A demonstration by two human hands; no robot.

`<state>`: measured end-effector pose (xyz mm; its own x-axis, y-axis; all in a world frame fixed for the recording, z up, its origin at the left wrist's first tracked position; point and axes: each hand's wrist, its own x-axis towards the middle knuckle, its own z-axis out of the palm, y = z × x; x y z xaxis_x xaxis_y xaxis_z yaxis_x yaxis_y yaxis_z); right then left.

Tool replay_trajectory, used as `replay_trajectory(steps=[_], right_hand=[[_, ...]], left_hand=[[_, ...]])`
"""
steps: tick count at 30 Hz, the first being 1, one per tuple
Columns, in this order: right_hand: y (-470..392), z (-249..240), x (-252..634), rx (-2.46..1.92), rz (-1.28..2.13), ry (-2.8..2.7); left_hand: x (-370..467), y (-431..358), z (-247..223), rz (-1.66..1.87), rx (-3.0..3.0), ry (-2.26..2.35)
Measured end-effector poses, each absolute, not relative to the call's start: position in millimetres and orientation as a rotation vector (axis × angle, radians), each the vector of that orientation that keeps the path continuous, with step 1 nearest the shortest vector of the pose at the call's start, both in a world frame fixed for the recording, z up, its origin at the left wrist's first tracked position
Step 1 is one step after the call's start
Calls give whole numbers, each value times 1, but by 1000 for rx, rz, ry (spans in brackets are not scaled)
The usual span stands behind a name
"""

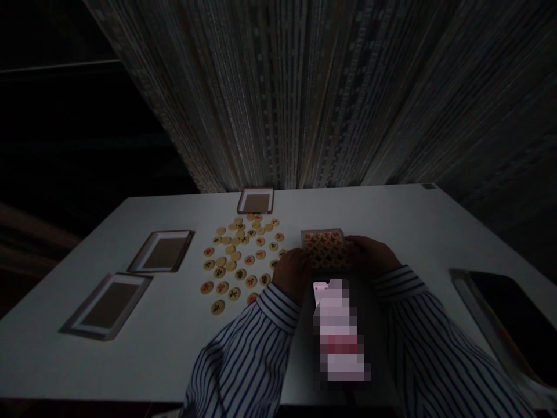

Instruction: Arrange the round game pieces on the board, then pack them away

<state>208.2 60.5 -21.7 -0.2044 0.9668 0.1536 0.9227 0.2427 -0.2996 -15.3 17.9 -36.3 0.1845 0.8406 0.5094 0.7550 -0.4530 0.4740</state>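
Note:
My left hand (293,273) grips the left front corner of a box of Chinese chess pieces (324,247), its fingers curled against the side. On the opposite side, my right hand (374,253) closes around the box's right edge. Rows of round pieces with red characters fill the box, which tilts toward me. Many loose Chinese chess pieces (241,274), marked in red or black, lie scattered to the left of my left hand. Some show plain faces. My fingertips are partly hidden in the dim light.
Three shallow trays with brown insides stand on the white table (174,360): a back tray (256,203), a left tray (163,254) and a front-left tray (104,307). A bright, pixelated patch (339,331) shows between my forearms. A dark flat object (513,313) lies at right.

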Motion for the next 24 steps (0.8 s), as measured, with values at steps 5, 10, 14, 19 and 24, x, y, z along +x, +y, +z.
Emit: replay_trajectory(steps=[5,10,14,19,24], right_hand=[[58,-19,205,-1788,242,-2192],[57,-20,204,-1787,229,-2182],[57,-19,205,-1814,230,-2199],[58,-17,204,-1815,260,-2210],[60,-23,210,-1751,260,-2221]], left_hand=[[-13,17,-38,1144,2316,1537],[-13,18,-43,1128,2310,1505],[-13,18,-47,1116,2303,1474],[-12,19,-49,1111,2298,1485],[-12,19,-50,1096,2304,1485]])
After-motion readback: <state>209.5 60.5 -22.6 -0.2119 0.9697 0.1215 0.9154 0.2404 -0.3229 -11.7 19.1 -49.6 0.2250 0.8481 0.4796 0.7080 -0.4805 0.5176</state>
